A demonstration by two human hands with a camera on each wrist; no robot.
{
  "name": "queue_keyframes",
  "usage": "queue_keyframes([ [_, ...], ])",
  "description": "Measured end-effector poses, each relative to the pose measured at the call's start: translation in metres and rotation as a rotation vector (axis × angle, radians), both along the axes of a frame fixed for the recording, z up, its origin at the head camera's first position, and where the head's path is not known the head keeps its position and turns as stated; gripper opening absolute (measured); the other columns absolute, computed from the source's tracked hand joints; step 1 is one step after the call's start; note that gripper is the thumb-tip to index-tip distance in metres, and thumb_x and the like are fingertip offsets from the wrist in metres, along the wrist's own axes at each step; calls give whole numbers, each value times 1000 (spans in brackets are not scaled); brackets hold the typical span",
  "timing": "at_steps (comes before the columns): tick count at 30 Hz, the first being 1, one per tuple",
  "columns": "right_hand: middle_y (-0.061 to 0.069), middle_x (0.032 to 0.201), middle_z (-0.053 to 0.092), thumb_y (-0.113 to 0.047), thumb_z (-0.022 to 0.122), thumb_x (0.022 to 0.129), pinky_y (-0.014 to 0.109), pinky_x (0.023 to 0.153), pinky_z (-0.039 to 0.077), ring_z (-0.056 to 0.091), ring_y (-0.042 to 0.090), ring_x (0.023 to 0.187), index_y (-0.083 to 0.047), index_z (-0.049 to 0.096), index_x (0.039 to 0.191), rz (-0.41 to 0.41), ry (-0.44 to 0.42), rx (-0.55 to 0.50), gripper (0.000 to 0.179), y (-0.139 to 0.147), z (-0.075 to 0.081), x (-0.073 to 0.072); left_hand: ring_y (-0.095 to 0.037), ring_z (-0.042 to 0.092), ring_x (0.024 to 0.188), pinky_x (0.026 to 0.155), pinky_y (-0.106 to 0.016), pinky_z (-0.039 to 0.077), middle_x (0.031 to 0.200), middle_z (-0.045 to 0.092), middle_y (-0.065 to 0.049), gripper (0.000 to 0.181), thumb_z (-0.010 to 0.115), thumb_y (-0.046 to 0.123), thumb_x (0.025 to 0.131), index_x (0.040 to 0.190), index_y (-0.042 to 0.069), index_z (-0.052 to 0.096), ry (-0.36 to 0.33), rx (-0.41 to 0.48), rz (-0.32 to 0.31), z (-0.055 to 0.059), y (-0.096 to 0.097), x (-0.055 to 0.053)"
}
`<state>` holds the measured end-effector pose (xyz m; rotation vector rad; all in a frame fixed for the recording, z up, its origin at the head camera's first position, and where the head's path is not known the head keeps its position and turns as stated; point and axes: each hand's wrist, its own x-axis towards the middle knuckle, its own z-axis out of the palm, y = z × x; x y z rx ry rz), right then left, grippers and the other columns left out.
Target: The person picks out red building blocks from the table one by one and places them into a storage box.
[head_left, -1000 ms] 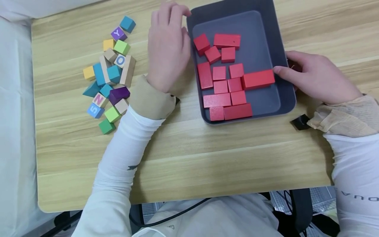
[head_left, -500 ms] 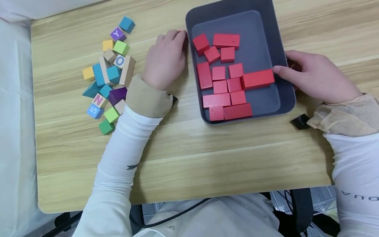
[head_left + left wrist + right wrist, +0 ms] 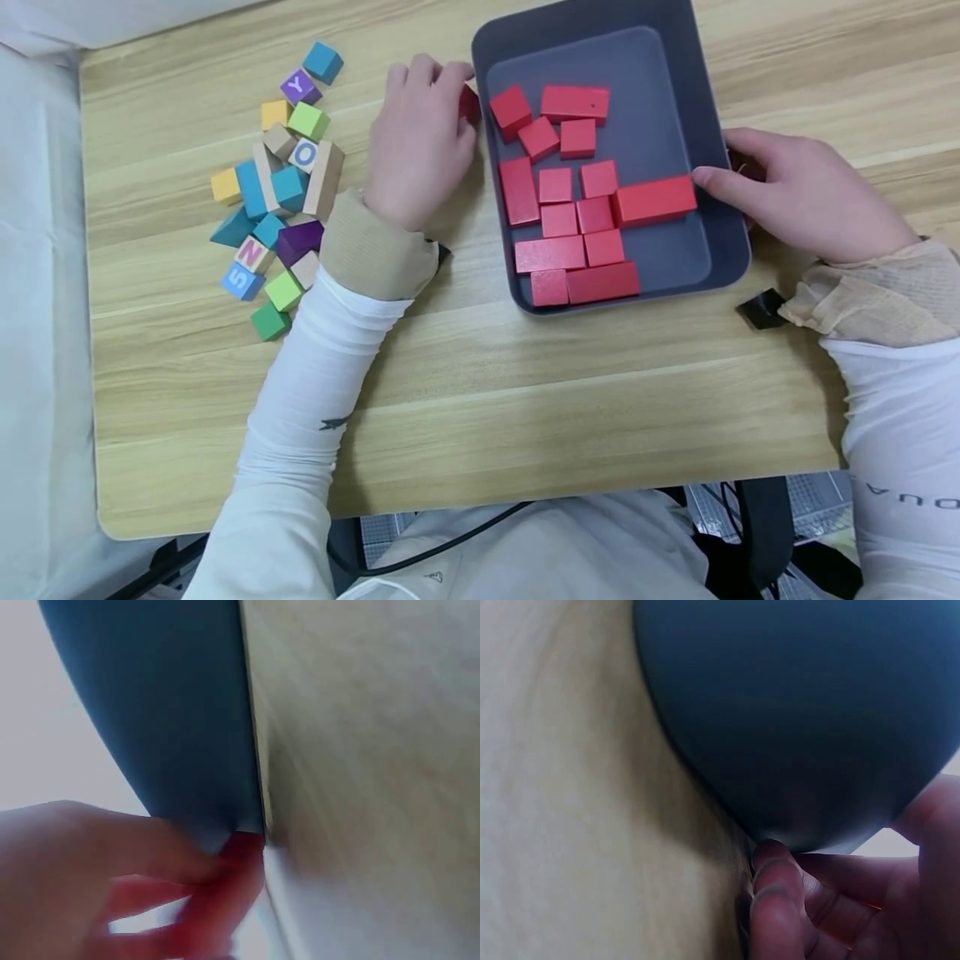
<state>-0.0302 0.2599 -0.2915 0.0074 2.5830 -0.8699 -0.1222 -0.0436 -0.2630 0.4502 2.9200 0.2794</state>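
Note:
At the left outer side of a dark grey tray (image 3: pixel 678 100), my left hand (image 3: pixel 423 142) pinches a red block (image 3: pixel 468 105) between thumb and fingers. That block is mostly hidden by the hand in the head view; the left wrist view shows the red block (image 3: pixel 236 889), blurred, against the tray wall (image 3: pixel 172 712). My right hand (image 3: pixel 817 192) grips the tray's right wall, thumb over the rim and fingers outside, low by the table in the right wrist view. Inside the tray lie several red blocks (image 3: pixel 547 254), some small cubes and some longer bars.
Left of my left arm, a loose cluster holds blue (image 3: pixel 323 62), purple, yellow, green and plain wooden blocks (image 3: pixel 324 179), some bearing letters. A black tab (image 3: pixel 761 309) sits by my right wrist. The wooden table's front edge (image 3: pixel 585 492) runs below.
My left hand has come down from the tray's upper left corner to lower beside its left wall, then shifted slightly up, and a red block now shows in it. The right hand stays put.

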Motion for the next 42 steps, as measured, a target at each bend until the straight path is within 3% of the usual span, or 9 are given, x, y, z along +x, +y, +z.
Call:
queue_keyframes([
  [4,15,98,57,-42,44,90,25,62,34,48,20,77,-19,42,133,1,8,7,49,1,1,0,-17,33,110,82,-24,39,121,46,-2,43,36,19,89,132,20,43,143,86,-34,4,8,7],
  [10,13,94,57,-42,45,90,24,59,36,50,18,72,-18,43,131,11,15,15,48,2,2,-2,-18,37,105,86,-22,34,115,48,-5,36,40,21,92,126,15,48,383,257,-228,3,14,12],
  [13,13,94,57,-42,44,90,23,59,37,51,17,71,-18,43,131,13,14,14,47,2,3,-2,-17,39,103,86,-21,33,115,49,-5,36,45,23,91,125,13,50,413,358,-330,2,16,11],
  [18,13,95,57,-41,45,90,22,59,37,52,15,70,-18,44,131,9,17,8,47,4,5,-3,-15,43,105,89,-16,32,114,49,-8,33,49,18,90,121,8,54,365,471,-503,1,27,14],
  [21,12,94,57,-42,45,90,22,59,37,52,14,69,-20,44,130,7,18,8,46,4,6,-4,-11,43,109,90,-12,31,115,48,-7,30,50,14,89,119,10,55,310,479,-555,0,36,20],
  [28,11,94,56,-42,46,90,23,59,36,49,17,73,-22,45,129,-1,20,-12,44,2,8,-4,-1,43,106,82,-10,35,119,46,4,27,45,10,90,114,15,54,86,395,-529,2,61,27],
  [32,11,96,56,-42,45,90,25,63,33,46,18,78,-22,46,128,-8,14,-20,43,2,9,-4,-4,48,92,77,-15,37,104,53,7,17,44,11,90,102,14,55,1,299,-493,2,67,23],
  [37,11,100,56,-42,45,90,25,65,32,46,18,81,-22,46,128,-18,6,-31,44,3,7,-2,-7,47,91,81,-17,35,94,55,8,19,43,12,90,99,17,58,-61,246,-511,-3,67,16],
  [42,10,103,56,-44,44,90,25,68,33,47,17,84,-24,44,129,-24,-21,-52,45,2,3,1,-7,40,114,94,-15,27,115,56,7,23,43,14,91,103,20,61,-81,221,-553,-10,63,17],
])
